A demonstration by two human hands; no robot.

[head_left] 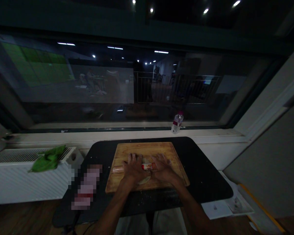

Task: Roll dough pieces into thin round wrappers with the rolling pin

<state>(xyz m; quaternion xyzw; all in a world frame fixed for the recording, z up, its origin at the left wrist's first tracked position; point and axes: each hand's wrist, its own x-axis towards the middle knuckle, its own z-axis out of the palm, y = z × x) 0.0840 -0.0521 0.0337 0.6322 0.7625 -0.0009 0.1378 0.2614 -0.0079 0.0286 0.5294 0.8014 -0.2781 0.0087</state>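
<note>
A wooden rolling pin [118, 169] with a red and white label at its middle lies crosswise on a wooden board [144, 148]. My left hand [134, 168] rests on the pin left of the label, fingers stretched forward and apart. On the other side of the label, my right hand [163, 168] presses over the pin, palm down, fingers also spread; it covers most of that end. Beneath the pin lies a thin, pale sheet of what looks like dough [144, 180], showing in front of and behind it. The hands hide its sides.
The board stands on a black table [203, 176] with white specks. A blurred-out pinkish object [88, 187] is at the left. A bottle [177, 122] stands on the windowsill. A green cloth [49, 159] drapes over the radiator [26, 182]. White papers [217, 209] lie lower right.
</note>
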